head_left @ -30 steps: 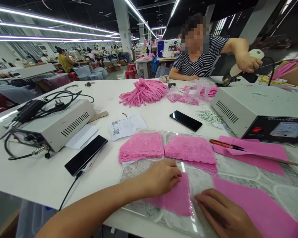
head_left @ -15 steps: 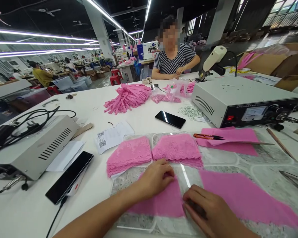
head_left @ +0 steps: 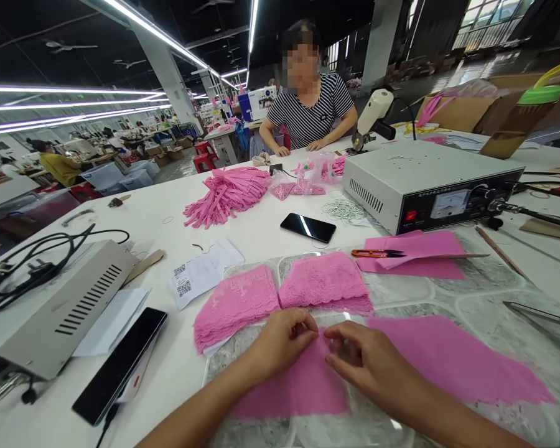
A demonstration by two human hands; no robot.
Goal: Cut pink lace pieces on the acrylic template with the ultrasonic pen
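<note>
At the near edge of the tabletop (head_left: 256, 233), head view: pink fabric piece (head_left: 294, 389), flat, matte, plain-woven in look, roughly rectangular, long axis running left to right across the person. It lies on a clear plastic sheet (head_left: 401, 292) over a mottled grey surface. The piece extends from both grips back toward the person, so the hands meet at its far edge and its body lies under the left forearm. Left hand (head_left: 284, 339): fingers curled, grip pinching the far edge of the piece near its right corner; this hand lies over more of the cloth and is the nearer one. Right hand (head_left: 364, 364): fingertips drawn together just beside the left fingertips at the same edge; whether cloth sits between them cannot be told. Adjacent items: larger pink sheet (head_left: 452, 364), just right of the piece; two folded lace stacks (head_left: 236, 305) (head_left: 324, 283), side by side just beyond the hands; orange snips (head_left: 378, 253) on further pink cloth; dark phone (head_left: 308, 227); grey metered machine (head_left: 429, 186). A seated co-worker (head_left: 310, 115) is at the far side, hands well apart from these.
</note>
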